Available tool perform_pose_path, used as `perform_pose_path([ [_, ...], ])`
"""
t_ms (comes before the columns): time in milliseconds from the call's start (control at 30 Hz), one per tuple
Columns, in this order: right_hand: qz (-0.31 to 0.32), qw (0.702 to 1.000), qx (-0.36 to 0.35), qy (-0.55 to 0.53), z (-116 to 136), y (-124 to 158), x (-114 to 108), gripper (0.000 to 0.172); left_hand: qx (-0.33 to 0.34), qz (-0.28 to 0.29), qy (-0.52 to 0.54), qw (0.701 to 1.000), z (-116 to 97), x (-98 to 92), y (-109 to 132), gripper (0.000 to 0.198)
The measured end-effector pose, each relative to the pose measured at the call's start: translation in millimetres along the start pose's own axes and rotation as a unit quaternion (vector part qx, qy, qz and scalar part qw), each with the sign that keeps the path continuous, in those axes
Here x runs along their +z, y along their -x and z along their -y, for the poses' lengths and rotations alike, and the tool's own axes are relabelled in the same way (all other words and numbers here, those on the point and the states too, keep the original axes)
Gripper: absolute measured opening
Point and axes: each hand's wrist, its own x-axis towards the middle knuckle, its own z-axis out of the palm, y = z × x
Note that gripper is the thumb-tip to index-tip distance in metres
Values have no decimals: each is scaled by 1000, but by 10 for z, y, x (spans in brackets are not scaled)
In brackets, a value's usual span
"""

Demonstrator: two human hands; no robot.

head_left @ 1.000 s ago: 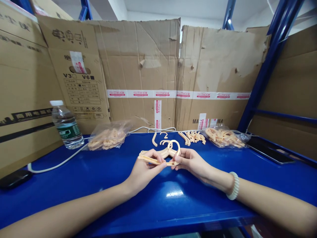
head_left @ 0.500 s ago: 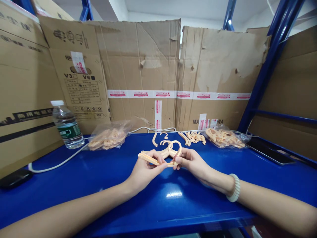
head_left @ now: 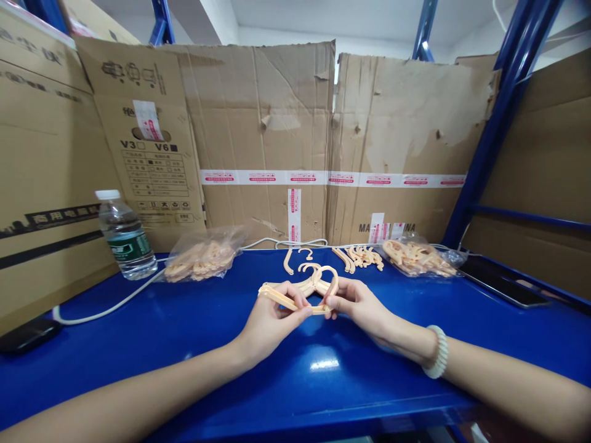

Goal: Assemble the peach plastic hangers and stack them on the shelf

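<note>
Cardboard walls (head_left: 258,129): behind blue shelf (head_left: 323,381); tops cut off.
Bags (head_left: 201,257): at shelf's back; contents blurred by plastic.
Left hand (head_left: 270,320): above shelf's middle, fingers pinching peach plastic hanger (head_left: 302,294).
Right hand (head_left: 357,304): pinches hanger's other end; join hidden by fingertips.
Loose hooks (head_left: 362,255): behind hanger, shapes indistinct.

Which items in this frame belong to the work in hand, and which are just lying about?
In hand:
- peach plastic hanger, held by left hand and right hand
- loose hanger pieces
- two bags of pieces

Lying about:
- water bottle
- white cable
- black device
- cardboard boxes
- dark tablet
</note>
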Motion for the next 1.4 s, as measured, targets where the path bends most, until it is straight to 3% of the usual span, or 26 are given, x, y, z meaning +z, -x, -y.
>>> perform_pose_path([
  [533,-16,1000,-5,17,-10,-6,49,26,1,9,-4,1000,-16,12,10,18],
  [667,-18,1000,-11,23,27,-5,59,29,-25,-24,17,999,-45,-3,-15,17],
  [800,-30,999,-22,34,97,0,67,29,-62,-80,58,993,-83,-10,-43,29],
  [1033,-9,1000,-7,6,86,-6,55,32,-90,-91,88,988,-87,-17,-35,47],
  [1267,6,1000,-11,3,49,-17,34,29,-114,-69,93,987,-56,10,-25,51],
  [1400,35,999,-27,18,30,-12,58,26,-153,-7,119,981,-25,64,1,54],
])
